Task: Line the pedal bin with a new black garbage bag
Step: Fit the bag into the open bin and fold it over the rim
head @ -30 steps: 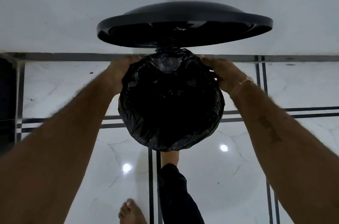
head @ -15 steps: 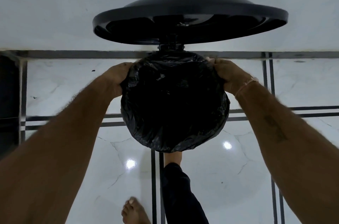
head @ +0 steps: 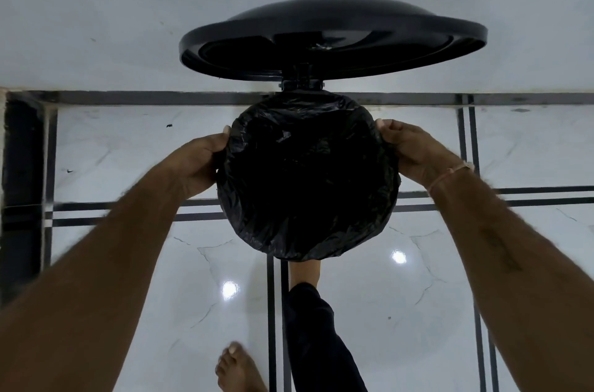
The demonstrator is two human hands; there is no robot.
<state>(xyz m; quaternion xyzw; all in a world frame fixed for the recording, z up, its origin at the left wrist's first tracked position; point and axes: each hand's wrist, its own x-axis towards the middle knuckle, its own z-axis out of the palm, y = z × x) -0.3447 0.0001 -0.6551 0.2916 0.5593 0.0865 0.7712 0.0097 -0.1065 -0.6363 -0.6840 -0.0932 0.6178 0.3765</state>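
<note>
Clearly we are mid-fit, looking straight down. Our left hand is curled around the left flank of the garbage bag, fingers wrapped over the folded film and pressing it against the side of the pedal bin, of which only the hinge shows. Our right hand mirrors it on the opposite flank, thumb on top, fingers pinching the cuff from outside. Between the two hands the bag's mouth lies stretched over the rim all round; the bin's wall itself is hidden under the plastic.

Beyond both hands the lid stands raised, tilted back toward the wall. It stays up, we judge, because one bare foot, nearer us than the hands, is planted at the bin's base, probably on the pedal, though the pedal itself is hidden. Our other foot rests flat on the marble floor, taking the weight.

Holding both sides at once keeps the cuff from slipping inward while we draw it down evenly. Interior too dark to tell whether the bag reaches the bottom. Fit looks nearly complete.
</note>
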